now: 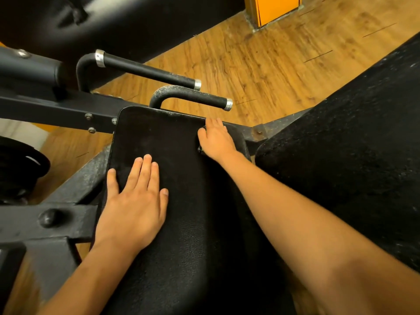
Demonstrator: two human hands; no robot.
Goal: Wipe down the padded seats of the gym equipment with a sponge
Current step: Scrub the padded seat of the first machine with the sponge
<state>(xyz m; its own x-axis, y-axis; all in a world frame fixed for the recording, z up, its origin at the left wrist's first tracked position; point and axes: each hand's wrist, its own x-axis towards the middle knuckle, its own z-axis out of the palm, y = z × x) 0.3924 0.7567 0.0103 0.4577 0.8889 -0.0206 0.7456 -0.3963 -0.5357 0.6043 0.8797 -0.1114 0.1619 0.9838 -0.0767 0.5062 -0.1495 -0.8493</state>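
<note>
Resting flat on the near left part of the padded seat (181, 235), the left hand (134, 201) lay released, fingers straight and together, holding nothing. The seat's long axis ran away from the person, from the body toward the handles, so most of its black surface lay between the two hands and nearer than the right one. The right hand (217, 139), reaching further, sat at the far right corner of the seat, on top of a small dark thing that showed only at the thumb and by the wrist; this was most likely the sponge (200, 148), though whether the fingers curled round it or only pressed on it could not be told. Judged from that, the sponge was at the far end of a stroke, and the next pass would probably be drawn back toward the body along the seat, where the left hand lay in the way on the left side. Just beyond the seat's far edge stood a short handle (193, 96), then a longer handle (147, 70), then the wooden floor (272, 64).
</note>
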